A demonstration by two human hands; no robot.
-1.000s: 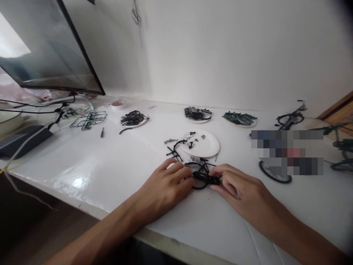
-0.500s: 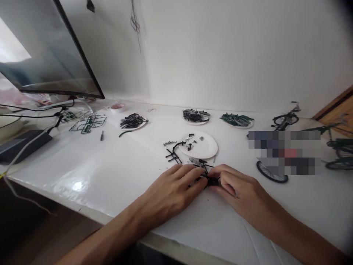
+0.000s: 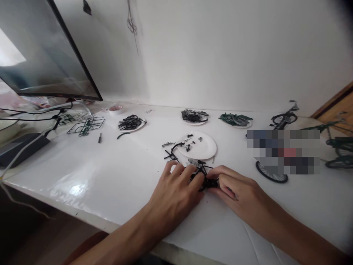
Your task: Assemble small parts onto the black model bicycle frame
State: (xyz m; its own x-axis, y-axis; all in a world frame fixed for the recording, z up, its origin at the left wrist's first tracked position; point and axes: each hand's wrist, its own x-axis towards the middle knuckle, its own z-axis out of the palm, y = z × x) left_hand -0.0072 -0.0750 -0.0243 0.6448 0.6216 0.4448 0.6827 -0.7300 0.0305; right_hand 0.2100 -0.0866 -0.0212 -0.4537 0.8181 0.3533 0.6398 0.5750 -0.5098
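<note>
Gripping the black model bicycle (image 3: 205,180) at lower centre, your left hand (image 3: 175,187) has now closed over its wheel, hiding it, while your right hand (image 3: 234,187) pinches the other end.

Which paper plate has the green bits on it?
The far plate on the right, piled with green plastic pieces; the others hold black bits and small grey ones.

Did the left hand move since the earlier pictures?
Yes. The left hand has moved to the right, closer to the right hand, judged against the white paper plate on the table.
</note>
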